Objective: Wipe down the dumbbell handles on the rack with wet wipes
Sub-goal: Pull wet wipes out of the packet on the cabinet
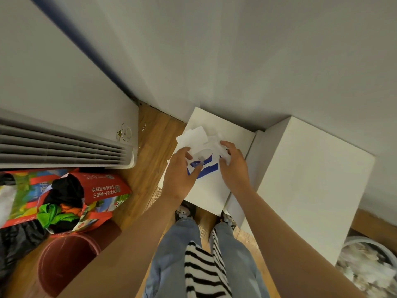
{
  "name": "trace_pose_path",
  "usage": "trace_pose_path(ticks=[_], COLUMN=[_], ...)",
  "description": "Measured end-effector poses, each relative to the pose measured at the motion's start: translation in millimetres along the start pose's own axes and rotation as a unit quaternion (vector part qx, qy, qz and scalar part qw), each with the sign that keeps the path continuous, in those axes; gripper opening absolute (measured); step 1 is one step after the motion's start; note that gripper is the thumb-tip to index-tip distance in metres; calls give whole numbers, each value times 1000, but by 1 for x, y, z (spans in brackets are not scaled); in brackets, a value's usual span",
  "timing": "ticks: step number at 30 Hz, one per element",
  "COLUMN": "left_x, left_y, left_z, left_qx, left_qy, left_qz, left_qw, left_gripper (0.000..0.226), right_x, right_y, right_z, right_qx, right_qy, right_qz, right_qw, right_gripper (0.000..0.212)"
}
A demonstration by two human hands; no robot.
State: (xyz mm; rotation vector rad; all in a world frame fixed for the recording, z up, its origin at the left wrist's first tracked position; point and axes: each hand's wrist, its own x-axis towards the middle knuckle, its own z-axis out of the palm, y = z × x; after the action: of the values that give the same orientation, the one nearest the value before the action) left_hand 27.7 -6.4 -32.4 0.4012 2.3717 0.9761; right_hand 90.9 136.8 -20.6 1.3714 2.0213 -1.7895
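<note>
Both forearms reach down from the lower edge of the frame over jeans and a striped hem. A grey wall (pixel 236 50) fills the top. A floor-standing air conditioner (pixel 64 145) sits at the left and a tall white cabinet (pixel 311 179) at the right, with a lower white cabinet (pixel 212 192) between them at centre. Lower left are a stuffed red shopping bag (pixel 103 190) and a dark red bucket (pixel 64 261).

Over the low cabinet, the left hand (pixel 181 173) grips the blue-and-white wet wipes pack (pixel 209 166), its thumb across the face. The right hand (pixel 233 166) pinches what looks like a loose wet wipe (pixel 194 136) at the pack's right side, and white sheets fan out above. No dumbbells or rack are in view.

The step in hand seems to be drawing out a wipe. It would go best with the left hand pinning the pack steady near the opening while the right hand pulls one sheet slowly. Any sheet that follows should be tucked back and the flap closed.
</note>
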Motion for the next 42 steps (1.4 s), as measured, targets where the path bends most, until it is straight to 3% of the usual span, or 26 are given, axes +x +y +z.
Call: trace_pose_path(ticks=[4,8,12,19,21,24,27,29,31,35,39,42], left_x=[-1,4,6,12,12,13,21,26,22,1,-9,-10], left_y=[-1,-8,-11,1,5,12,20,23,28,23,6,4], left_z=[15,22,25,28,22,3,-16,-24,-30,-18,11,17], left_qx=[55,158,216,257,226,171,174,120,89,156,247,341], left_qy=[-24,-43,-60,-64,-52,27,-17,-46,-34,-45,-126,-144], left_qz=[82,126,150,157,146,113,-33,-64,-7,113,109,105], left_qw=[995,978,963,952,962,978,984,990,995,980,955,923], left_gripper=[33,37,45,43,37,36,61,66,55,40,63,64], right_x=[3,5,6,3,3,0,-2,-4,-9,-18,-19,-18], right_y=[3,3,0,1,4,4,5,3,0,-4,-3,-1], right_z=[-4,0,-5,4,5,6,6,6,4,-7,-13,-12], right_qx=[-34,-78,-54,-92,-104,-103,-103,-98,-82,0,15,4], right_qy=[8,57,128,92,86,81,79,84,98,136,144,133], right_qz=[-19,-25,-31,-40,-42,-40,-35,-38,-43,-41,-47,-48], right_qw=[999,995,990,991,990,991,991,991,991,990,988,990], right_gripper=[38,29,32,33,32,32,33,33,34,36,36,36])
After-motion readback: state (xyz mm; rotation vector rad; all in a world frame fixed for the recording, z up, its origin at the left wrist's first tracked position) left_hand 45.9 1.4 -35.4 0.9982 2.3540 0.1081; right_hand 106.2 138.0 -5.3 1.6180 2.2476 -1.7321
